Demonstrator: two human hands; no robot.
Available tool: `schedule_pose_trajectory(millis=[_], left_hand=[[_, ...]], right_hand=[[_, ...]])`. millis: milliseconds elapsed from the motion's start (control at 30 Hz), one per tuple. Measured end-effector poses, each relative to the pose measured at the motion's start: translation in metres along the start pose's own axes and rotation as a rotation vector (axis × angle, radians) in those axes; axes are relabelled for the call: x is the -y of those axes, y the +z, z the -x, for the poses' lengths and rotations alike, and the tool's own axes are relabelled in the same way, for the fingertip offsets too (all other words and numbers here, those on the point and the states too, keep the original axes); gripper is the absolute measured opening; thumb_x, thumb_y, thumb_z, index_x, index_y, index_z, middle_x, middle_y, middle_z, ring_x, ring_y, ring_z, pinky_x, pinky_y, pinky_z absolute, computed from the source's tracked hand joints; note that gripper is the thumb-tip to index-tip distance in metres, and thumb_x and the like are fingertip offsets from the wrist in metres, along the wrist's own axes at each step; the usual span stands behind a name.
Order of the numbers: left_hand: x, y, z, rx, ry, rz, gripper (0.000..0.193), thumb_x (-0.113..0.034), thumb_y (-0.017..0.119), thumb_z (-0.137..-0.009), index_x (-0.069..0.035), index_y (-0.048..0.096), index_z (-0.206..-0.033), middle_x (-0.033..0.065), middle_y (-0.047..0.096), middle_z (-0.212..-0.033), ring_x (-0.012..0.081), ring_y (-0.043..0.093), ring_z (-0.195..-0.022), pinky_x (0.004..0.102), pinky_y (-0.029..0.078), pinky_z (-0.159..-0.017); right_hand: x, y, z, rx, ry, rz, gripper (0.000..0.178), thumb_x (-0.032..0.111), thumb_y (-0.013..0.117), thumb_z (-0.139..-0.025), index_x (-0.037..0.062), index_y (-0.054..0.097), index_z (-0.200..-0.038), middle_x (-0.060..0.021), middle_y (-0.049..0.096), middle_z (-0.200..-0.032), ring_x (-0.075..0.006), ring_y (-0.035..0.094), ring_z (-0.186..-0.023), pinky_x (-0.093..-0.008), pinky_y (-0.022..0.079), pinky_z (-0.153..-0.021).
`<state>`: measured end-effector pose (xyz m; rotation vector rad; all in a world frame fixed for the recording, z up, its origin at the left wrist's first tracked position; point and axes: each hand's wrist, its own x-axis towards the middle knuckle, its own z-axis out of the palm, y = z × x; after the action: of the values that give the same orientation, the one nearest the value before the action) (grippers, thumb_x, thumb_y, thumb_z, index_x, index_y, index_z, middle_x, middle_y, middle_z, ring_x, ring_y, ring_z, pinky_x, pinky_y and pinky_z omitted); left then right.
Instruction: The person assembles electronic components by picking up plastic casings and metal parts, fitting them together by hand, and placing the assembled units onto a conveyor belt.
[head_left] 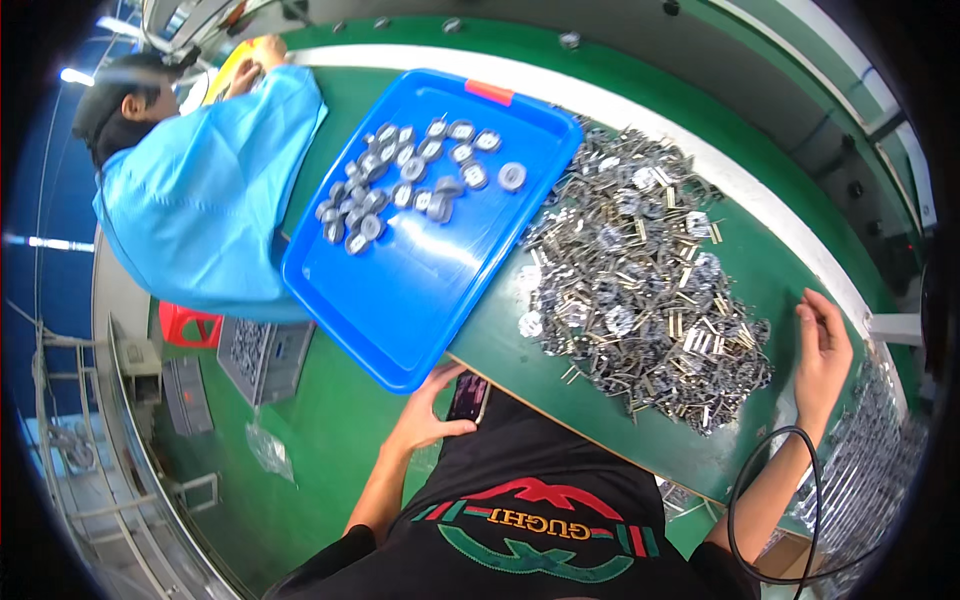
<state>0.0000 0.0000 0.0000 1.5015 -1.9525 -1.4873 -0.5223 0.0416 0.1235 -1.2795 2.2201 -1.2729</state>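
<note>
A phone (468,398) with a lit screen is in my left hand (428,412), close beside the table's near edge. The thumb lies along its lower end, and the other fingers are partly hidden. My right hand (824,335) rests at the right side of the green table (500,330), fingers stretched out and holding nothing. Left of that hand spreads a large heap of small metal parts with brass-coloured pins (650,290). A blue tray (375,310) lies past my left hand, with several round grey parts (403,170) gathered toward its far side.
A co-worker in a light blue top (215,190) sits at the far left. On the floor stand a grey bin of parts (262,355) and a red stool (188,325). A black cable (735,500) loops around my right forearm. Bundled metal strips (865,450) lie at the right.
</note>
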Motion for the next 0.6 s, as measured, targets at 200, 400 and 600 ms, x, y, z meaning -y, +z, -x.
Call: schedule_pose_trajectory(millis=[200, 400, 600], left_hand=[[-0.006, 0.032, 0.01, -0.189, 0.181, -0.02, 0.067, -0.032, 0.089, -0.069, 0.0, 0.061, -0.121, 0.0135, 0.067, -0.116, 0.0273, 0.066, -0.103, 0.0378, 0.052, -0.091], [0.02, 0.052, -0.043, -0.506, -0.048, -0.316, 0.033, -0.015, 0.074, -0.084, 0.002, 0.058, -0.107, 0.0227, 0.066, -0.094, 0.0363, 0.067, -0.083, 0.043, 0.053, -0.072], [-0.066, 0.022, -0.026, -0.163, 0.3, -0.579, 0.035, -0.014, 0.07, -0.086, -0.001, 0.061, -0.117, 0.0226, 0.064, -0.105, 0.0449, 0.061, -0.097, 0.0479, 0.051, -0.084]], right_hand=[[0.024, 0.003, 0.0, -0.019, -0.092, 0.094, 0.018, 0.004, 0.061, -0.092, -0.0032, 0.066, -0.107, -0.0096, 0.063, -0.089, -0.0183, 0.064, -0.089, -0.0296, 0.049, -0.086], [0.03, -0.002, 0.008, -0.039, -0.148, 0.123, 0.017, 0.004, 0.062, -0.091, -0.0027, 0.066, -0.106, -0.0103, 0.064, -0.088, -0.0199, 0.063, -0.085, -0.03, 0.048, -0.081], [0.033, 0.003, 0.0, -0.055, -0.189, 0.115, 0.016, 0.0, 0.062, -0.088, -0.0018, 0.068, -0.102, -0.0113, 0.064, -0.085, -0.0223, 0.062, -0.082, -0.031, 0.048, -0.078]])
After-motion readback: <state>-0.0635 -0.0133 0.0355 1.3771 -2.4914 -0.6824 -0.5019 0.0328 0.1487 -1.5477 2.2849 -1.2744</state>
